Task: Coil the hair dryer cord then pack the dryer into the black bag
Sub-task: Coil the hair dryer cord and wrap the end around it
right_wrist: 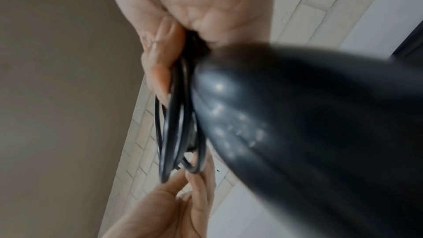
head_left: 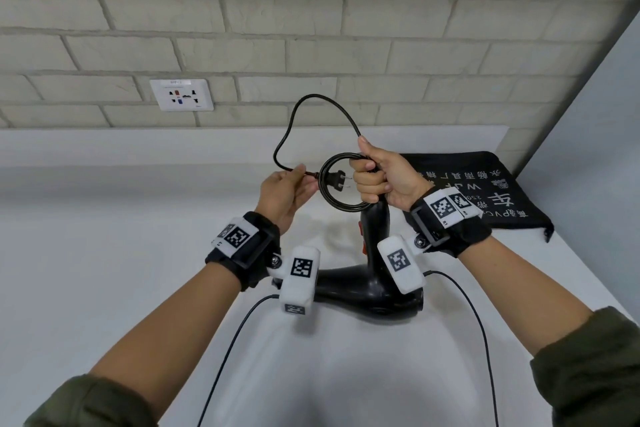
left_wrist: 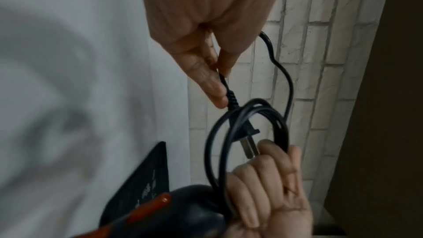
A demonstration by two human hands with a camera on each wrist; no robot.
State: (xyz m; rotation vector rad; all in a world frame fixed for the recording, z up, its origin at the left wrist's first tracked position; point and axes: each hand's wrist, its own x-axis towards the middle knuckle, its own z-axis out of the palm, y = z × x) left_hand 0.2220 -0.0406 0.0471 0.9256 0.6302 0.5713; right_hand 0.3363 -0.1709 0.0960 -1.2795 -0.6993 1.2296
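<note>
A black hair dryer [head_left: 372, 274] with red switches hangs handle-up in mid-air above the counter. My right hand [head_left: 381, 173] grips the handle top together with a round coil of its black cord [head_left: 332, 184]. My left hand [head_left: 289, 189] pinches the cord just behind the two-pin plug [head_left: 337, 180], which pokes through the coil. A loose loop of cord [head_left: 311, 104] arches above both hands. In the left wrist view, fingers [left_wrist: 210, 79] pinch the cord and the plug [left_wrist: 247, 133] sits inside the coil [left_wrist: 217, 151]. The right wrist view shows the blurred dryer handle [right_wrist: 297, 133] and coil [right_wrist: 176, 115]. The black bag [head_left: 485, 191] lies flat to the right.
A white counter [head_left: 104, 253] runs to a brick wall with a white socket plate [head_left: 181, 95]. A grey panel [head_left: 595, 114] closes the right side. Thin cables [head_left: 228, 357] trail from the wrist cameras toward me.
</note>
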